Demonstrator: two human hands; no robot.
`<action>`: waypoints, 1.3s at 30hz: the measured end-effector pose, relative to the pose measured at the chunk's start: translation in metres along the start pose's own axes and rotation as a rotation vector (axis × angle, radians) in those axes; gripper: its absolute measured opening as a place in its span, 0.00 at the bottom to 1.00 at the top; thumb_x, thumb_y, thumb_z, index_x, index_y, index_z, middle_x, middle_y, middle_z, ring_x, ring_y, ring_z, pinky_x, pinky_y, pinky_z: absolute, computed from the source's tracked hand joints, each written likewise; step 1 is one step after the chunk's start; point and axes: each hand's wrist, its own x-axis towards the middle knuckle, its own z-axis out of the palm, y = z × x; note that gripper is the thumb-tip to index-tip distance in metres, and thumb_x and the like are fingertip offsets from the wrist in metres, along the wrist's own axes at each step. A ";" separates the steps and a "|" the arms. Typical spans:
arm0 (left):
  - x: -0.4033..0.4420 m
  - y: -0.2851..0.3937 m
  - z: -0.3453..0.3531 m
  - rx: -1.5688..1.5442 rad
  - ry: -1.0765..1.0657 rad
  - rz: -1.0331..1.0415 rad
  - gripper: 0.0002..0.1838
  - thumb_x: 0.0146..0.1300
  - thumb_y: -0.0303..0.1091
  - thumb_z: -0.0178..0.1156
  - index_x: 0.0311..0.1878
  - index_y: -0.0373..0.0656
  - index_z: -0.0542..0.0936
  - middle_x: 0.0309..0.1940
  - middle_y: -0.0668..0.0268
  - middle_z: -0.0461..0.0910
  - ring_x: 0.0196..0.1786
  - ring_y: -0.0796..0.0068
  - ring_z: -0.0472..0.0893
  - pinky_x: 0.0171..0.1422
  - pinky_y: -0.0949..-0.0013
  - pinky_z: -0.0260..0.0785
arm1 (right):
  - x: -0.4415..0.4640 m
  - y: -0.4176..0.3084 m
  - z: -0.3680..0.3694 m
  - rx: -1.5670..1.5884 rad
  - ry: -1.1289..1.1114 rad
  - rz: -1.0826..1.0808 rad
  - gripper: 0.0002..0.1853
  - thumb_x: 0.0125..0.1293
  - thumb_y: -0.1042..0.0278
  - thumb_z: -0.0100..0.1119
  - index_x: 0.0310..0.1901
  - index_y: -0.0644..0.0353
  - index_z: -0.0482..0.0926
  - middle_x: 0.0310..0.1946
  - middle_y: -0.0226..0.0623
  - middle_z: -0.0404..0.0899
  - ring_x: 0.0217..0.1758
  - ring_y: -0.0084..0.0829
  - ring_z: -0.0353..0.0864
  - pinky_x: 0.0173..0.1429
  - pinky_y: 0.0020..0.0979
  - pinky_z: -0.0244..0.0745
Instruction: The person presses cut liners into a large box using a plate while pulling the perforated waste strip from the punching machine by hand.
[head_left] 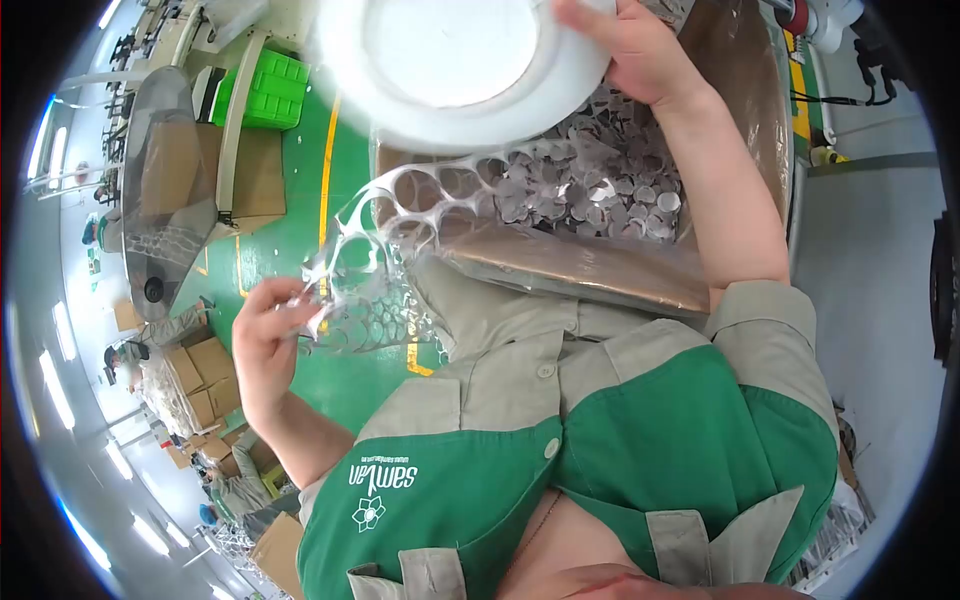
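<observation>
The glossy green floor (303,190), marked with yellow lines, spreads out on your left and is the largest thing around you. Next comes your own green-and-beige work jacket (480,480), its white printed lettering on your left chest. Just in front of its hem stands a brown cardboard box (590,265), with clear plastic film lying over its near edge.

Above the box you have a white, round, rimmed dish (455,55), cut off by the top of your view and blurred along its left edge; it hides part of what lies below. To your left is a dark, see-through oval panel (170,190). A silvery, thin sheet punched full of round holes (405,212) stretches from your left side across to the box; where its far end stops, you cannot tell. Inside the box lies a loose heap of small, shiny silver discs (600,190), overlapping at all angles. Farther off, beyond the floor's yellow line, sits a bright green plastic crate (268,90).

Your right hand (650,50) grasps the dish at its right side, thumb over the rim. Your left hand (265,335), well apart from it and lower in view, has its fingers pinched on the outer end of the punched sheet, left of the box.
</observation>
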 end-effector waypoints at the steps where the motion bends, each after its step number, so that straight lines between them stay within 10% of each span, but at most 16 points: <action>1: -0.002 0.016 -0.004 -0.054 0.025 0.019 0.17 0.39 0.12 0.49 0.31 0.39 0.82 0.34 0.60 0.75 0.36 0.65 0.75 0.39 0.70 0.65 | 0.000 0.015 -0.009 0.341 -0.159 0.092 0.26 0.62 0.52 0.57 0.56 0.61 0.69 0.49 0.37 0.77 0.49 0.30 0.78 0.55 0.35 0.73; 3: -0.011 0.030 -0.023 -0.094 0.012 0.296 0.08 0.41 0.30 0.55 0.24 0.42 0.82 0.32 0.59 0.74 0.36 0.62 0.73 0.40 0.65 0.63 | -0.014 0.070 -0.037 0.648 -0.332 0.384 0.29 0.60 0.50 0.58 0.57 0.61 0.68 0.52 0.38 0.75 0.55 0.31 0.74 0.63 0.38 0.65; 5: -0.036 0.024 -0.031 -0.247 0.323 0.463 0.08 0.45 0.36 0.57 0.18 0.43 0.78 0.32 0.58 0.74 0.39 0.59 0.74 0.41 0.63 0.64 | -0.037 0.143 -0.080 -0.172 -0.090 0.709 0.28 0.56 0.48 0.62 0.52 0.61 0.74 0.49 0.39 0.77 0.48 0.31 0.77 0.54 0.35 0.71; 7: -0.058 0.019 -0.035 -0.109 0.539 0.294 0.06 0.48 0.28 0.55 0.18 0.41 0.75 0.36 0.54 0.76 0.43 0.57 0.75 0.48 0.60 0.66 | -0.071 0.190 -0.115 -1.410 -0.075 0.800 0.24 0.52 0.50 0.64 0.44 0.60 0.79 0.44 0.43 0.79 0.48 0.38 0.78 0.50 0.36 0.73; 11: -0.077 -0.079 -0.067 -0.157 0.698 -0.282 0.10 0.49 0.20 0.50 0.33 0.39 0.79 0.44 0.58 0.77 0.47 0.69 0.75 0.54 0.69 0.65 | -0.087 0.196 -0.130 -1.595 -0.078 0.942 0.16 0.55 0.61 0.60 0.43 0.57 0.80 0.45 0.43 0.79 0.48 0.42 0.78 0.48 0.40 0.74; 13: -0.078 -0.129 -0.068 -0.013 0.488 -0.682 0.25 0.47 0.16 0.51 0.52 0.36 0.73 0.50 0.57 0.75 0.52 0.64 0.73 0.59 0.67 0.62 | -0.069 0.184 -0.127 -1.570 0.009 0.875 0.14 0.53 0.63 0.59 0.42 0.57 0.81 0.45 0.43 0.79 0.47 0.42 0.79 0.47 0.40 0.75; 15: -0.067 -0.152 -0.069 0.368 -0.270 -1.248 0.48 0.34 0.20 0.70 0.65 0.43 0.62 0.66 0.53 0.58 0.66 0.58 0.61 0.68 0.61 0.54 | -0.047 0.149 -0.110 -1.537 -0.016 0.873 0.17 0.53 0.60 0.61 0.43 0.57 0.80 0.44 0.43 0.79 0.47 0.42 0.79 0.47 0.39 0.74; 19: 0.059 -0.022 0.006 0.050 -0.149 -0.089 0.52 0.33 0.32 0.74 0.67 0.51 0.60 0.70 0.53 0.49 0.72 0.59 0.50 0.71 0.57 0.48 | -0.025 0.119 -0.081 -1.615 -0.159 0.727 0.22 0.51 0.51 0.64 0.40 0.61 0.80 0.40 0.46 0.80 0.42 0.43 0.80 0.46 0.40 0.74; 23: 0.137 -0.031 0.150 0.713 -0.495 -0.110 0.57 0.41 0.74 0.57 0.66 0.36 0.58 0.63 0.46 0.60 0.71 0.55 0.50 0.73 0.48 0.26 | -0.014 0.093 -0.056 -1.586 -0.307 0.592 0.21 0.52 0.52 0.63 0.38 0.63 0.81 0.35 0.47 0.80 0.39 0.44 0.80 0.46 0.39 0.73; 25: 0.145 -0.027 0.174 0.793 -1.043 -0.176 0.39 0.46 0.66 0.60 0.49 0.39 0.78 0.39 0.53 0.81 0.51 0.59 0.77 0.70 0.50 0.45 | -0.009 0.049 -0.040 -1.418 -0.246 0.380 0.19 0.52 0.54 0.63 0.37 0.63 0.81 0.32 0.45 0.81 0.36 0.41 0.80 0.45 0.37 0.73; 27: 0.131 -0.055 0.173 0.317 -0.719 -0.298 0.28 0.49 0.56 0.64 0.42 0.38 0.81 0.26 0.58 0.81 0.34 0.66 0.81 0.49 0.60 0.69 | -0.012 -0.007 -0.021 -1.091 -0.105 0.178 0.21 0.50 0.52 0.65 0.37 0.63 0.81 0.31 0.46 0.81 0.34 0.35 0.80 0.41 0.33 0.73; 29: 0.122 -0.030 0.132 -0.104 -0.632 -0.505 0.16 0.53 0.37 0.65 0.42 0.37 0.80 0.30 0.64 0.80 0.31 0.78 0.77 0.39 0.69 0.70 | -0.022 -0.058 -0.007 -0.930 0.082 0.218 0.22 0.56 0.50 0.62 0.40 0.63 0.80 0.37 0.42 0.82 0.36 0.29 0.81 0.42 0.32 0.75; 31: 0.106 -0.016 0.096 -0.359 -0.484 -0.595 0.17 0.54 0.33 0.64 0.47 0.36 0.78 0.32 0.67 0.79 0.33 0.80 0.76 0.41 0.72 0.70 | -0.027 -0.071 0.002 0.083 -0.045 -0.049 0.19 0.62 0.63 0.58 0.51 0.64 0.74 0.43 0.36 0.80 0.44 0.31 0.80 0.47 0.34 0.77; 33: 0.066 -0.064 0.095 -1.050 0.072 -0.338 0.15 0.55 0.31 0.63 0.44 0.35 0.78 0.33 0.65 0.80 0.31 0.81 0.77 0.33 0.75 0.68 | -0.016 -0.005 -0.046 0.425 -0.429 0.084 0.24 0.60 0.52 0.58 0.51 0.64 0.74 0.48 0.38 0.77 0.48 0.30 0.78 0.54 0.36 0.72; 34: 0.079 -0.015 0.061 -0.389 -0.283 -0.606 0.14 0.55 0.30 0.62 0.44 0.35 0.78 0.30 0.67 0.78 0.28 0.81 0.75 0.30 0.74 0.69 | -0.017 0.030 -0.059 0.652 -0.651 0.188 0.25 0.62 0.53 0.57 0.53 0.63 0.72 0.50 0.37 0.76 0.52 0.31 0.76 0.57 0.37 0.70; 39: 0.016 -0.023 0.006 -0.523 -0.055 -0.642 0.12 0.58 0.25 0.58 0.46 0.33 0.75 0.28 0.68 0.77 0.23 0.84 0.73 0.21 0.80 0.64 | -0.114 0.217 -0.181 -1.152 0.002 0.810 0.24 0.52 0.53 0.63 0.48 0.58 0.77 0.48 0.43 0.77 0.49 0.39 0.78 0.53 0.36 0.72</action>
